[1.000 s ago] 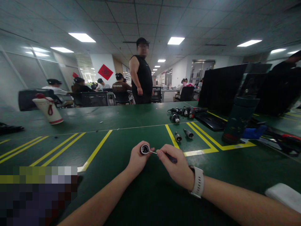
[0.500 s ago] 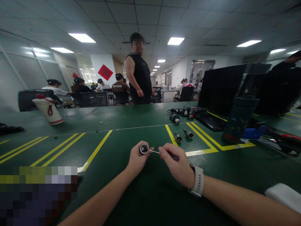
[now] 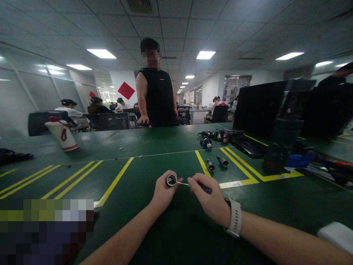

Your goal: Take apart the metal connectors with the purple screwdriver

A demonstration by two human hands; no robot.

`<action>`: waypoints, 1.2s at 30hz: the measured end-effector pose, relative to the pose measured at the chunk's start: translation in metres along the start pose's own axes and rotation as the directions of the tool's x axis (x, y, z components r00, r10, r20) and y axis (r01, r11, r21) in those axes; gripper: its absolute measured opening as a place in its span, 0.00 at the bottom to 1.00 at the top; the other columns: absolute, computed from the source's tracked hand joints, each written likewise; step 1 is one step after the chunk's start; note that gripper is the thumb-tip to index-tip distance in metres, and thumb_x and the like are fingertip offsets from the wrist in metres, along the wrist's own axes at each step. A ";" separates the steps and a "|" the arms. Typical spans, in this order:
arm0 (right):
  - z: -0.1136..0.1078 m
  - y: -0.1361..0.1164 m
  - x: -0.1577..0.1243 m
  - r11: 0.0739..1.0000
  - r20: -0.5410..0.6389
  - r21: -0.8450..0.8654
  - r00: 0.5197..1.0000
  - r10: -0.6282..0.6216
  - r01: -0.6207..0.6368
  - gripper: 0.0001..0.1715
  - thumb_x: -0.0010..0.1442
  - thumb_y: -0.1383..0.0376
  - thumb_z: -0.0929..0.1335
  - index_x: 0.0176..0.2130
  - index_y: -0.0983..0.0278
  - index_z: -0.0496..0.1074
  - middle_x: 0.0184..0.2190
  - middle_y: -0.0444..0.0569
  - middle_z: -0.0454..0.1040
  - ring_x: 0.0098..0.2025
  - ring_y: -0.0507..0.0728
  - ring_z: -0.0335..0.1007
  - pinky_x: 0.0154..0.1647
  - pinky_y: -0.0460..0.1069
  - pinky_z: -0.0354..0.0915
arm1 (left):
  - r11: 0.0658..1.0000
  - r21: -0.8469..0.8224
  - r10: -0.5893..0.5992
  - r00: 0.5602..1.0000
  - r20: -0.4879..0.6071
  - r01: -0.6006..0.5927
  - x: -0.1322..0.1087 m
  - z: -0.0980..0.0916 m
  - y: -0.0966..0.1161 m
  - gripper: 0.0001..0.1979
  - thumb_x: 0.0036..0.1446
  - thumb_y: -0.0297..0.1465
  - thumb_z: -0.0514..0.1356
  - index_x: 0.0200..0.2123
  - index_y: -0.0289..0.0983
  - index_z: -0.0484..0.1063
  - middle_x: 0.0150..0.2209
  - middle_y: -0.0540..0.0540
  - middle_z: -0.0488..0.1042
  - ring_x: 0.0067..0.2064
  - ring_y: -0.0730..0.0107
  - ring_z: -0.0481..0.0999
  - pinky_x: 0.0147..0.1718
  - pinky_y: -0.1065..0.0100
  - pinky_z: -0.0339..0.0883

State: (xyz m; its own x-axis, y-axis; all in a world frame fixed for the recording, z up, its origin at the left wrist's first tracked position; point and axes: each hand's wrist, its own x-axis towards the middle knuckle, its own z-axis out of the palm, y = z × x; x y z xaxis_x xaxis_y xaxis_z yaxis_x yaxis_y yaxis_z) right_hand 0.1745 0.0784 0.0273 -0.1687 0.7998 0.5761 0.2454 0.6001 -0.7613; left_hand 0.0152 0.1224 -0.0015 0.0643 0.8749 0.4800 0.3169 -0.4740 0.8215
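My left hand (image 3: 164, 191) is wrapped round a dark cylindrical metal part (image 3: 171, 180), its hollow round end turned toward me. In my right hand (image 3: 210, 197) is a screwdriver (image 3: 206, 189) with a dark purple handle. Its thin shaft points left and reaches the side of the cylinder near my left thumb; the exact contact at the tip is too small to make out. Two grey metal connector-like pieces, one (image 3: 210, 165) by the yellow tape and another (image 3: 222, 161) to its right, lie on the green table (image 3: 154, 162) beyond my hands.
Several cabled metal parts (image 3: 207, 142) lie farther back. At right stand a dark bottle (image 3: 284, 143) and a large black box-like case (image 3: 259, 106), with a blue item (image 3: 300, 158) nearby. A cream cup (image 3: 63, 136) stands at left. A person (image 3: 158, 97) stands across the table.
The view has shifted slightly, so the table and hands appear a little lower. The person opposite has turned toward the table, one hand lowered near its far edge. My grips look the same.
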 end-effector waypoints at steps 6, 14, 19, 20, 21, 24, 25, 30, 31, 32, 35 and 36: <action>0.001 0.003 0.001 1.000 0.008 0.020 1.000 -0.012 0.011 0.16 0.60 0.63 0.62 0.22 0.64 0.65 0.19 0.41 0.61 0.23 0.50 0.58 0.24 0.46 0.55 | 1.000 0.000 -0.001 1.000 0.024 0.001 -0.001 0.000 0.002 0.08 0.43 0.31 0.62 0.23 0.36 0.65 0.22 0.54 0.65 0.25 0.73 0.64 0.25 0.72 0.59; -0.002 0.005 0.002 0.996 -0.018 0.082 0.999 0.030 -0.029 0.16 0.61 0.63 0.62 0.23 0.64 0.65 0.20 0.41 0.62 0.23 0.50 0.59 0.25 0.45 0.57 | 0.999 -0.004 -0.034 0.999 -0.025 0.034 0.001 0.000 -0.004 0.09 0.44 0.34 0.63 0.23 0.36 0.66 0.22 0.54 0.65 0.25 0.73 0.65 0.25 0.72 0.60; -0.004 0.006 0.002 0.993 -0.020 0.086 0.997 0.078 -0.076 0.16 0.61 0.61 0.61 0.24 0.65 0.66 0.20 0.42 0.63 0.23 0.50 0.59 0.24 0.45 0.57 | 0.999 -0.011 -0.046 0.998 -0.048 0.046 0.002 -0.001 -0.006 0.09 0.44 0.34 0.63 0.23 0.37 0.65 0.22 0.55 0.65 0.25 0.74 0.65 0.25 0.72 0.60; -0.004 0.006 0.002 0.992 -0.022 0.090 0.996 0.085 -0.083 0.16 0.61 0.61 0.61 0.24 0.65 0.66 0.20 0.42 0.63 0.23 0.50 0.59 0.24 0.45 0.57 | 0.999 -0.012 -0.048 0.998 -0.051 0.047 0.002 -0.001 -0.006 0.10 0.44 0.34 0.63 0.23 0.37 0.65 0.22 0.55 0.64 0.25 0.74 0.65 0.25 0.72 0.60; -0.004 0.007 0.002 0.991 -0.021 0.095 0.996 0.092 -0.090 0.16 0.61 0.61 0.61 0.24 0.65 0.66 0.20 0.42 0.63 0.23 0.50 0.59 0.24 0.45 0.57 | 0.999 -0.012 -0.050 0.997 -0.052 0.049 0.002 -0.001 -0.006 0.10 0.44 0.34 0.63 0.23 0.37 0.65 0.22 0.55 0.64 0.25 0.74 0.64 0.24 0.73 0.60; -0.003 0.008 0.001 0.988 -0.007 0.115 0.995 0.102 -0.101 0.16 0.61 0.61 0.61 0.25 0.65 0.66 0.20 0.41 0.63 0.23 0.50 0.58 0.23 0.45 0.57 | 0.999 -0.011 -0.054 0.997 -0.054 0.053 0.002 -0.001 -0.007 0.10 0.45 0.35 0.63 0.23 0.37 0.65 0.21 0.55 0.63 0.24 0.74 0.64 0.24 0.73 0.60; -0.003 0.008 0.001 0.988 -0.004 0.120 0.995 0.102 -0.101 0.16 0.61 0.61 0.61 0.25 0.65 0.66 0.21 0.41 0.63 0.23 0.50 0.58 0.23 0.45 0.57 | 0.999 -0.008 -0.054 0.997 -0.054 0.054 0.002 -0.001 -0.007 0.10 0.45 0.35 0.63 0.23 0.37 0.65 0.21 0.55 0.63 0.24 0.74 0.64 0.24 0.72 0.60; -0.001 0.009 0.001 0.993 -0.065 0.105 0.996 0.054 -0.047 0.13 0.61 0.61 0.62 0.28 0.64 0.67 0.22 0.41 0.62 0.23 0.50 0.58 0.23 0.45 0.57 | 0.998 0.017 -0.052 0.997 -0.062 0.053 0.003 0.000 -0.007 0.10 0.46 0.36 0.62 0.24 0.37 0.64 0.22 0.55 0.62 0.24 0.74 0.63 0.24 0.72 0.59; -0.001 0.010 0.002 0.996 -0.076 0.083 0.997 0.032 -0.026 0.11 0.60 0.61 0.63 0.29 0.64 0.67 0.23 0.42 0.63 0.24 0.50 0.58 0.24 0.45 0.57 | 0.998 0.024 -0.048 0.997 -0.060 0.050 0.003 0.000 -0.006 0.11 0.46 0.36 0.61 0.23 0.37 0.63 0.21 0.55 0.62 0.24 0.74 0.62 0.23 0.72 0.58; 0.000 0.012 0.002 0.998 -0.073 0.062 0.997 0.010 -0.006 0.10 0.60 0.62 0.63 0.31 0.64 0.68 0.24 0.42 0.64 0.25 0.50 0.59 0.25 0.46 0.58 | 0.999 0.031 -0.042 0.998 -0.049 0.044 0.002 0.000 -0.006 0.10 0.46 0.36 0.61 0.23 0.38 0.63 0.21 0.55 0.62 0.23 0.74 0.62 0.23 0.72 0.58; 0.003 0.016 0.003 1.000 0.021 0.014 1.000 -0.022 0.022 0.10 0.62 0.62 0.62 0.34 0.63 0.70 0.29 0.45 0.68 0.30 0.52 0.64 0.30 0.47 0.61 | 0.998 0.057 -0.014 0.999 0.038 0.012 0.000 0.002 -0.003 0.08 0.46 0.33 0.60 0.22 0.38 0.63 0.21 0.55 0.64 0.24 0.73 0.64 0.24 0.72 0.59; 0.004 0.017 0.003 1.000 0.059 -0.005 0.998 -0.021 0.022 0.11 0.62 0.62 0.61 0.33 0.63 0.70 0.29 0.45 0.69 0.31 0.52 0.65 0.31 0.47 0.61 | 0.998 0.067 -0.007 0.997 0.077 0.001 -0.001 0.002 -0.002 0.06 0.45 0.31 0.60 0.23 0.37 0.64 0.22 0.54 0.65 0.25 0.73 0.65 0.25 0.72 0.59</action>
State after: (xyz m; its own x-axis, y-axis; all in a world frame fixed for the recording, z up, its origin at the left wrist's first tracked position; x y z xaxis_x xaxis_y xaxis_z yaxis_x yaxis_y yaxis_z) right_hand 0.1747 0.0908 0.0150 -0.2299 0.7863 0.5735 0.2468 0.6172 -0.7471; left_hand 0.0165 0.1223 -0.0042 0.1354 0.8830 0.4494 0.3799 -0.4652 0.7996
